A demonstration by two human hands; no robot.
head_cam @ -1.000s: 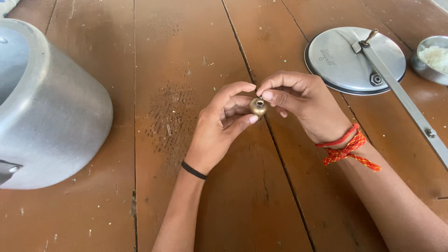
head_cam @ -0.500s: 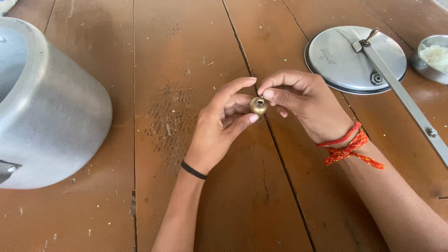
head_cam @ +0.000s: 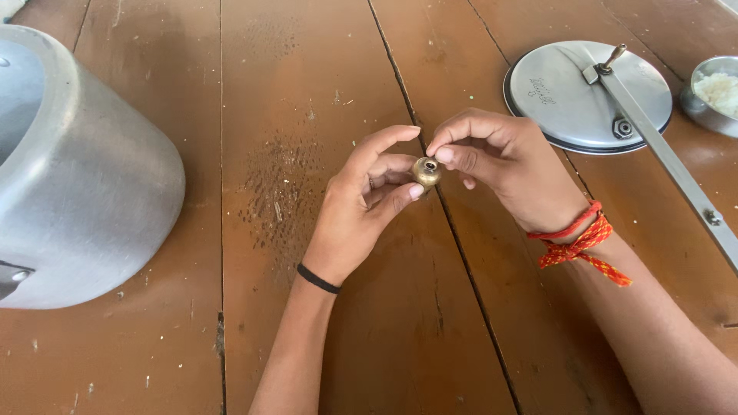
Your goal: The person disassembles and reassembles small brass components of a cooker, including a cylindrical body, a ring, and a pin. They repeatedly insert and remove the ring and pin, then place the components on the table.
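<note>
— Brass, small and round, with a dark hole on the end facing up: the brass piece (head_cam: 425, 170), held above the wooden table (head_cam: 307, 77), well clear of the boards. Pinched from which side?

— From both. Left hand (head_cam: 361, 207) clamped on it, thumb below and forefinger arched over the top. Right hand (head_cam: 507, 173) closed on its near edge with thumb and forefinger tips (head_cam: 444, 154) pressed together there, other fingers curled away.

— Best way to handle such a thing?

— Probably: firm with the left, light with the right. Grip by the pads rather than the nails, since smooth round metal likely slips. Hold the holed end turned toward the eyes, for a plain look inside. Work low over the table, so that a drop ends on wood and not on the floor.

— Anything nearby to mind?

— Grey metal pot (head_cam: 84, 177) far to the left, lying on its side. Round steel lid (head_cam: 588, 96) with a long flat handle (head_cam: 669, 161) to the right, and a small bowl (head_cam: 715, 92) of something white beyond it. All well apart from the hands; no crowding. Mind the gaps between planks, though: wide enough, perhaps, to catch a small part.
</note>
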